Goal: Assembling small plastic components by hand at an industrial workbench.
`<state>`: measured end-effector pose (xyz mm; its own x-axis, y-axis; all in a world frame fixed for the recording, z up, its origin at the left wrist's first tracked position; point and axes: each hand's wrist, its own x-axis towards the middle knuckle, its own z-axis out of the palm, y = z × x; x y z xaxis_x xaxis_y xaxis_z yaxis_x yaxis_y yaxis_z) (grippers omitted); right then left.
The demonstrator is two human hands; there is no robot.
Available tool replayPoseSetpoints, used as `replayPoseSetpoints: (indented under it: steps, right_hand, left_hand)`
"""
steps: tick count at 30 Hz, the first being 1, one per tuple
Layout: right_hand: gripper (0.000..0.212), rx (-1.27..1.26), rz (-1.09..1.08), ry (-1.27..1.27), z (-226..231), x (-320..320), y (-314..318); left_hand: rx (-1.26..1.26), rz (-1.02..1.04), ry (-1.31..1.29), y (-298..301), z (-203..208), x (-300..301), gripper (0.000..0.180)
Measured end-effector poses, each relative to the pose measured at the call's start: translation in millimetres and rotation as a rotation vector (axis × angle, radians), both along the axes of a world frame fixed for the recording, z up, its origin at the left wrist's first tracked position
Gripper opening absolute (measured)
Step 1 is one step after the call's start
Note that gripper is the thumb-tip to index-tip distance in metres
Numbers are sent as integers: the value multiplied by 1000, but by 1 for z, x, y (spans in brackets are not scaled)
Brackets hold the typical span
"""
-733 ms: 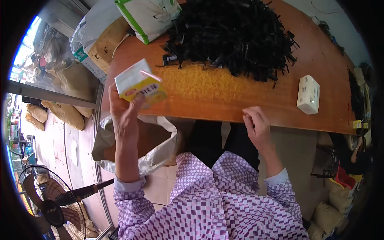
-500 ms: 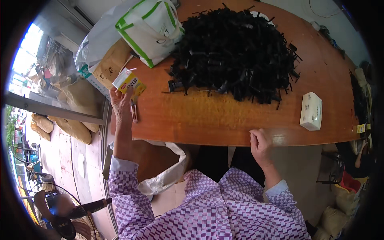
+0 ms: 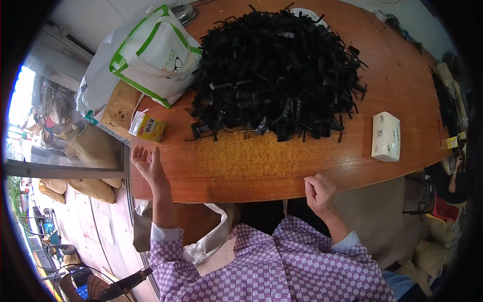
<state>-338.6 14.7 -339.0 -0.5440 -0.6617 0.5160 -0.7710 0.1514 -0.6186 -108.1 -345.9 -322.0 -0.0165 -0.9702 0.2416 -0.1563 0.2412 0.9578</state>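
A yellow and white drink carton with a straw stands near the table's left edge. My left hand is just on the near side of it, fingers apart and curved, holding nothing. At the table's front edge rests my right hand, its fingers curled into a loose fist; whether anything is inside is hidden. Beyond both hands a large heap of small black plastic parts with thin strips covers the middle of the wooden table.
A white bag with green trim stands at the back left, beside a brown paper bag. To the right lies a white tissue pack. An opened sack sits below the front edge, and a fan is at lower left.
My left hand has let go of the drink carton, now standing on the table, and drawn back toward me. The view has shifted slightly; my right hand stays curled at the edge.
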Motion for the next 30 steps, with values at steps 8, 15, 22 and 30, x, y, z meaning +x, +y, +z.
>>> replayPoseSetpoints:
  steps: [8,15,22,30]
  right_hand:
    - [16,-19,61,-25,-2,3,4]
    - [14,18,49,3,0,3,6]
    - [13,74,234,69,15,11,-37]
    - [30,453,147,524,22,-11,-135]
  left_hand:
    - [-386,-313,-649,40,-6,-66,45]
    - [-307,-435,-838,37,-14,-73,40]
    - [-320,-464,-768,89,-16,-75,30]
    - [-242,-417,-659,137,-3,-63,31]
